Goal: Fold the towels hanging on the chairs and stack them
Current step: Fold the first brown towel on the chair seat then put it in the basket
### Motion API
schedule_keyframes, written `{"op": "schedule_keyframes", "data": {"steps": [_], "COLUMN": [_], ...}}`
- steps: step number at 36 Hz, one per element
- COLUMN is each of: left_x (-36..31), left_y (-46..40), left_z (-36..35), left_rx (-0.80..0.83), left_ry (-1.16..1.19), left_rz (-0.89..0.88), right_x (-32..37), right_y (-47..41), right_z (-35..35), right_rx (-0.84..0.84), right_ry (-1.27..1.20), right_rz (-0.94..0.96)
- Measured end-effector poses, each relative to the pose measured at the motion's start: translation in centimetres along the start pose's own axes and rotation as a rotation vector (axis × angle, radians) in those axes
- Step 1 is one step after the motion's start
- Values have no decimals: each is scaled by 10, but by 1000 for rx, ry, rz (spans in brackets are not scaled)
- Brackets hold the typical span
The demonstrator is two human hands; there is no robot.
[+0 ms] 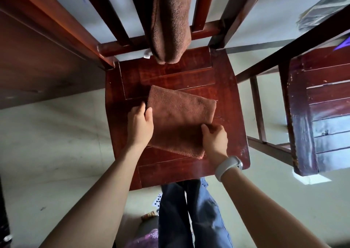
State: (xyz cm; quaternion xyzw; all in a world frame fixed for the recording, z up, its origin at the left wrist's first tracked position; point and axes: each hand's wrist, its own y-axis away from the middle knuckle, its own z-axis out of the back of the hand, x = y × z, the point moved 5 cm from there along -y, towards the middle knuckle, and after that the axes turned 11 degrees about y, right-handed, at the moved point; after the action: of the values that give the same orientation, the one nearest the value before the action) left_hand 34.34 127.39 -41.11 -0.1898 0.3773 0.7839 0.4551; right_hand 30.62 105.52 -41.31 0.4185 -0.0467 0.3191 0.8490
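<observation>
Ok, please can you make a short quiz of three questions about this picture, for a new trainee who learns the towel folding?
1. True or false: the folded towel lies on the chair seat.
2. Where is the second brown towel? A) on the floor B) hanging over the chair back C) in the right hand
3. Fill in: the white band is on the ____ wrist.

Key
1. True; the left hand and the right hand both hold its edges.
2. B
3. right
</observation>
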Motion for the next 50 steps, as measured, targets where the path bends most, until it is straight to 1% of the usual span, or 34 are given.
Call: {"op": "schedule_keyframes", "data": {"steps": [4,6,8,10,14,19,22,28,34,37,41,43,46,50], "left_x": [1,3,0,-7,-29,-69,-104,-186,-272,-321,-377,-405,-442,-487], "left_y": [-10,-12,-8,1,30,83,121,184,248,292,360,397,454,519], "left_z": [0,-1,1,6,21,44,50,40,-5,-46,-110,-145,-195,-253], "left_rx": [51,90,124,143,159,125,107,136,232,279,350,382,460,594], "left_ry": [140,218,314,358,354,213,198,120,45,33,18,31,32,29], "left_rz": [190,255,284,260,201,90,18,-220,-410,-514,-561,-622,-685,-813], "right_x": [4,7,8,7,-2,-17,-32,-67,-128,-174,-249,-289,-347,-414], "right_y": [-5,-4,0,6,27,71,98,139,166,174,183,191,206,224], "right_z": [-3,0,7,15,39,86,117,195,290,345,418,454,498,547], "right_rx": [62,93,78,57,66,102,86,-106,-285,-369,-492,-571,-662,-791], "right_ry": [-120,-154,-166,-189,-253,-389,-470,-504,-594,-623,-604,-603,-622,-688], "right_rz": [-73,-57,-22,3,8,46,77,97,89,59,1,-31,-98,-190]}}
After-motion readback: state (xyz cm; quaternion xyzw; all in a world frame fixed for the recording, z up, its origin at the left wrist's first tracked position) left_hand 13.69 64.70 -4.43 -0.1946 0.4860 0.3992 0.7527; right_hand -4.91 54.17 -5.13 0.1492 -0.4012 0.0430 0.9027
